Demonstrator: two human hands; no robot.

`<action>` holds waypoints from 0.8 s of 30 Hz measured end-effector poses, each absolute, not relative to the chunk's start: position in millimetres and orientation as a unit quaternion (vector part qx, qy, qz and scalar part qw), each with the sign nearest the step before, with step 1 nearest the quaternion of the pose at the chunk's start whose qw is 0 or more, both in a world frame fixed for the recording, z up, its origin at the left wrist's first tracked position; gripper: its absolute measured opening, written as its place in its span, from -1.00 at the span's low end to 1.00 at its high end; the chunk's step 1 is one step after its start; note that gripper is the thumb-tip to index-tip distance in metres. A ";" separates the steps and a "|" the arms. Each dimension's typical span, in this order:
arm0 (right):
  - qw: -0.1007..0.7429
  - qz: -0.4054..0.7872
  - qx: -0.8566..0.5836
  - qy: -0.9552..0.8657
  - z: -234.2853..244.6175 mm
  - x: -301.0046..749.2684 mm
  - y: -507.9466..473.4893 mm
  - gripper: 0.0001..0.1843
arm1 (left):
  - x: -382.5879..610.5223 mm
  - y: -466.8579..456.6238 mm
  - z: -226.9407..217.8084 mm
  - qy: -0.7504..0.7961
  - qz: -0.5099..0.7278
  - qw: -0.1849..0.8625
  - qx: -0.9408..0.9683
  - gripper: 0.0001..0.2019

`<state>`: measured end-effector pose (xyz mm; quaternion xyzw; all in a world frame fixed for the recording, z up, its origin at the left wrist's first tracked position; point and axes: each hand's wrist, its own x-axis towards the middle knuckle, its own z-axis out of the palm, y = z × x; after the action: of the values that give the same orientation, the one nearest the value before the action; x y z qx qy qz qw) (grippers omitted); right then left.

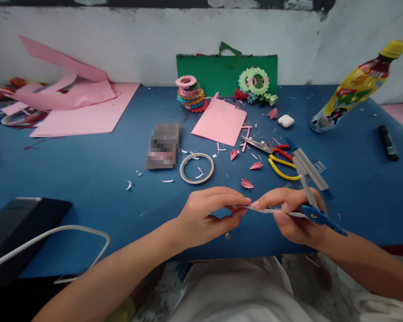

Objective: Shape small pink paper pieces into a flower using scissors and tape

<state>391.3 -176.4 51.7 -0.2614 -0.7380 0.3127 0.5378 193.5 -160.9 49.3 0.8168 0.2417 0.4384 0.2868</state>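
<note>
My left hand (210, 214) pinches thumb and forefinger together at the near edge of the blue table (87, 179). It meets my right hand (293, 214), which grips a blue and grey drawing compass (309, 179) whose legs stick up and to the right. Between the two hands lies a thin pale strip (262, 209), held at both ends; I cannot make out what it is. Small folded pink paper pieces (247, 183) lie just beyond the hands.
A tape ring (196, 168), scissors with red and yellow handles (272, 154), a pink sheet (220, 120), stacked paper rosettes (190, 93), green card (226, 71), a white earbud case (285, 120), a tilted bottle (356, 87), a black marker (387, 142), a dark device with white cable (20, 223) at the left.
</note>
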 end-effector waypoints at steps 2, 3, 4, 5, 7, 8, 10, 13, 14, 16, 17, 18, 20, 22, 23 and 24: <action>0.566 0.307 -0.240 -0.726 51.1 392.3 -176.0 -0.83 | 193.7 -160.7 50.0 0.242 0.445 0.291 0.812 -0.78; 0.574 0.306 -0.229 -0.724 50.5 392.8 -175.9 -0.82 | 193.7 -160.6 50.2 0.243 0.446 0.294 0.810 -0.77; 0.576 0.307 -0.233 -0.721 49.9 393.0 -175.8 -0.81 | 193.7 -160.6 50.3 0.244 0.446 0.296 0.809 -0.77; 0.575 0.306 -0.238 -0.721 49.4 393.2 -175.9 -0.82 | 193.6 -160.6 50.3 0.245 0.446 0.299 0.807 -0.76; 0.573 0.298 -0.244 -0.723 48.9 392.9 -176.3 -0.83 | 193.6 -160.7 50.2 0.245 0.447 0.303 0.805 -0.76; 0.573 0.294 -0.244 -0.725 48.9 392.5 -176.5 -0.83 | 193.6 -160.8 50.3 0.244 0.448 0.303 0.805 -0.76; 0.574 0.288 -0.242 -0.727 49.1 391.6 -176.8 -0.83 | 193.6 -160.9 50.4 0.243 0.448 0.303 0.805 -0.76; 0.576 0.290 -0.238 -0.727 49.2 390.5 -176.7 -0.82 | 193.4 -160.8 50.4 0.246 0.445 0.300 0.807 -0.77; 0.577 0.289 -0.236 -0.727 49.0 390.2 -176.6 -0.82 | 193.3 -160.7 50.2 0.247 0.444 0.299 0.808 -0.77; 0.574 0.287 -0.233 -0.731 48.2 390.0 -176.2 -0.81 | 192.9 -160.6 49.4 0.248 0.443 0.298 0.809 -0.78; 0.570 0.287 -0.231 -0.734 47.8 390.0 -176.1 -0.80 | 192.8 -160.5 48.9 0.248 0.442 0.298 0.809 -0.77; 0.567 0.286 -0.231 -0.737 47.6 390.1 -176.0 -0.79 | 192.7 -160.4 48.5 0.249 0.441 0.300 0.808 -0.77; 0.562 0.285 -0.235 -0.740 47.5 390.3 -176.0 -0.80 | 192.7 -160.3 47.7 0.249 0.441 0.302 0.808 -0.76; 0.559 0.288 -0.236 -0.741 48.2 390.7 -175.9 -0.82 | 192.8 -160.3 47.4 0.248 0.441 0.300 0.809 -0.76; 0.558 0.291 -0.234 -0.741 48.6 390.9 -175.8 -0.82 | 192.9 -160.5 47.4 0.247 0.441 0.297 0.810 -0.76; 0.554 0.294 -0.232 -0.744 49.0 391.1 -175.7 -0.82 | 193.1 -160.6 47.4 0.246 0.442 0.293 0.811 -0.77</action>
<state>391.1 -175.7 49.0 -0.2318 -0.7438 0.2937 0.5539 193.1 -160.6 47.4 0.8113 0.2455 0.4420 0.2934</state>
